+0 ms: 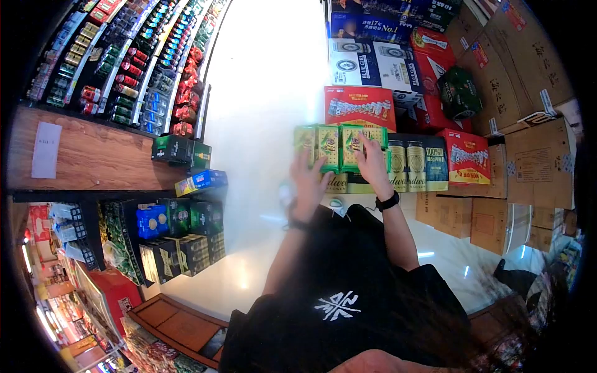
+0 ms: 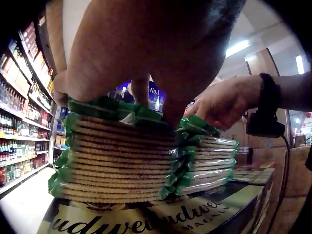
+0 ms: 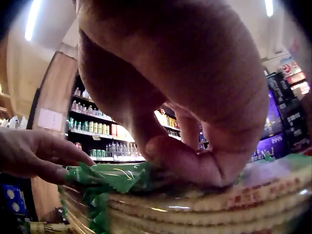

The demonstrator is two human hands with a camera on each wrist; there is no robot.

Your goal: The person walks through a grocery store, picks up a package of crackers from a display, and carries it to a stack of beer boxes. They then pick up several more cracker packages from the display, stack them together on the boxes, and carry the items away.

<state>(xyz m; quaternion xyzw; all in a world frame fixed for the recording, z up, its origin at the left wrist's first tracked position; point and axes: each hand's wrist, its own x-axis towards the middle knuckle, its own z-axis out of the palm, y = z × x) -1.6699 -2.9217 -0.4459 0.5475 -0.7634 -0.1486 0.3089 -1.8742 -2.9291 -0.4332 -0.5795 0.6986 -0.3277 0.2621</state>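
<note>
Green-edged clear packs of crackers stand in two side-by-side stacks on a Budweiser carton. My left hand, blurred in the head view, spreads over the left cracker stack, its fingers and thumb at the green wrapper ends. On the right cracker stack rests my right hand, thumb apart from the fingers. The right wrist view shows its bent thumb against the top of the wrapped crackers. The left hand's fingers there reach over a wrapper's green edge.
A red carton and blue-and-white beer cartons stand beyond the stacks. Brown cardboard boxes pile up on the right. Drink shelves and a wooden ledge line the left, across the pale floor.
</note>
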